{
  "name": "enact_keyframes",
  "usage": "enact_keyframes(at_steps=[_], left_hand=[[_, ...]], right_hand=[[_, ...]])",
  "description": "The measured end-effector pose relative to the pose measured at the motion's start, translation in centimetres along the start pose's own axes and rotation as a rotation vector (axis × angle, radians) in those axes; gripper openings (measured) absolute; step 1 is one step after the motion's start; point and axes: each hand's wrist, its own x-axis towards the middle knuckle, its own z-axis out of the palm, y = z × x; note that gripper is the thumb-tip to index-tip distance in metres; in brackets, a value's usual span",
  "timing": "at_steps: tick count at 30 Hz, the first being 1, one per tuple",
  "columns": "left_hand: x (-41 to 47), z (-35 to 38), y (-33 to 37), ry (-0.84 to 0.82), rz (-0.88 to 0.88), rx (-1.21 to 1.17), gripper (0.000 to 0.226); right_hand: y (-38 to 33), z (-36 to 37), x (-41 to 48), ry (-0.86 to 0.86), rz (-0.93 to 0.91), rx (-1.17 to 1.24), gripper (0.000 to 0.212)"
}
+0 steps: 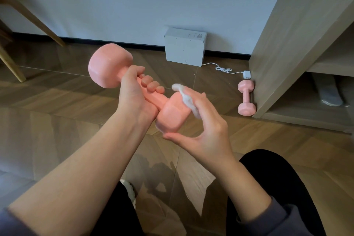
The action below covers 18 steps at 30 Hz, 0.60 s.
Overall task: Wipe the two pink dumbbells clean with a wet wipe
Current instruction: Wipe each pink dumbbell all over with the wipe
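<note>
My left hand (137, 92) grips the handle of a pink dumbbell (109, 65), holding it tilted above the floor with one head up at the left. My right hand (203, 126) presses a crumpled white wet wipe (186, 98) against the dumbbell's nearer, lower head (172, 117). My fingers curl over the head's far side and the thumb sits below it. A second pink dumbbell (246, 97) lies on the floor to the right, against the base of a wooden shelf unit.
A wooden shelf unit (298, 44) stands at the right. A white box (184, 47) leans on the wall, its white cable and plug (246, 74) trailing right. Wooden chair legs (13, 63) are at far left. My dark-trousered knees fill the bottom.
</note>
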Motion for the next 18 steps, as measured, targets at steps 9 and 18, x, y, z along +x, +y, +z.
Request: enact_keyframes(at_steps=[9,18], left_hand=[[0.2,0.0,-0.3,-0.021,-0.046,-0.030,0.028],[-0.8,0.7,0.0,-0.310,0.027,-0.028,0.031]], right_hand=[[0.5,1.0,0.0,0.004,-0.077,-0.175,0.087],[-0.9,-0.4,0.8,0.059,0.330,0.644,0.063]])
